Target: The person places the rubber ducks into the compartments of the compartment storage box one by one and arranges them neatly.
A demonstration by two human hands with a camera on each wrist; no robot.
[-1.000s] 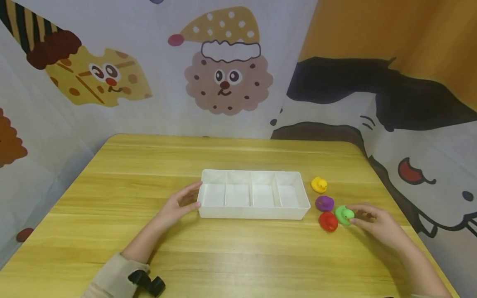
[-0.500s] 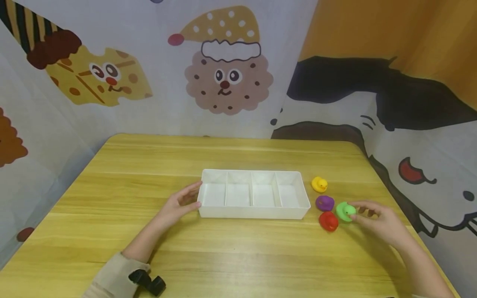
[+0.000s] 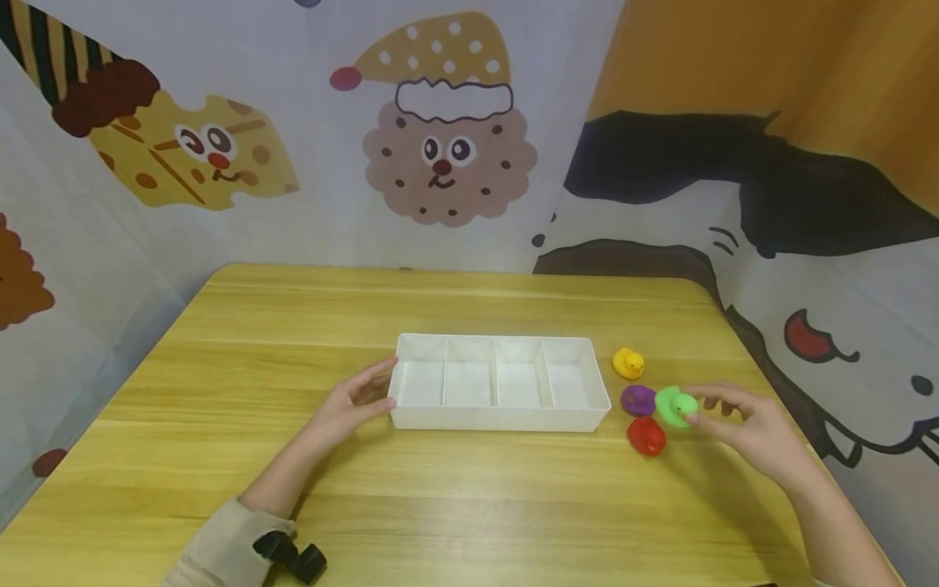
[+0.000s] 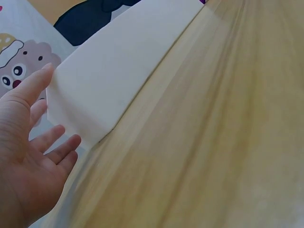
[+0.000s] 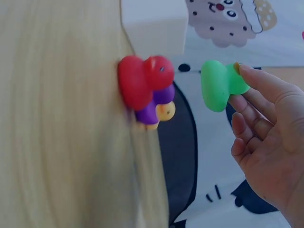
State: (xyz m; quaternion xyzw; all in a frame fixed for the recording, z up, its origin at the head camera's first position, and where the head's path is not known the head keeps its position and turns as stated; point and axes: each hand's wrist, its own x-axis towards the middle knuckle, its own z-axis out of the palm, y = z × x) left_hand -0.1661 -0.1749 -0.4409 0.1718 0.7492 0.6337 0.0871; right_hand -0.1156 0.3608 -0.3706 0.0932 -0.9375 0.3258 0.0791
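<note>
Between its thumb and fingers my right hand (image 3: pixel 754 428) pinches a green toy duck (image 3: pixel 675 407); the right wrist view shows the duck (image 5: pixel 218 85) lifted off the table. Close by on the table are a red toy duck (image 3: pixel 647 437), a purple toy duck (image 3: pixel 637 400) and a yellow toy duck (image 3: pixel 628 364). My left hand (image 3: pixel 354 405) touches the left end of a white box (image 3: pixel 493 420) with spread, relaxed fingers. Low dividers split the box into several compartments, all bare inside. In the left wrist view the thumb meets the corner of the box (image 4: pixel 109 71).
The wooden table (image 3: pixel 455 505) carries the box near its middle, with the ducks to the right. A cloth with cartoon prints (image 3: pixel 293 236) hangs behind the table and along its sides. A black device (image 3: pixel 289 557) is strapped at the left sleeve.
The green duck, near the red one a second ago, has risen off the table in my right hand and shifted slightly away from me. My left hand and the box have stayed put.
</note>
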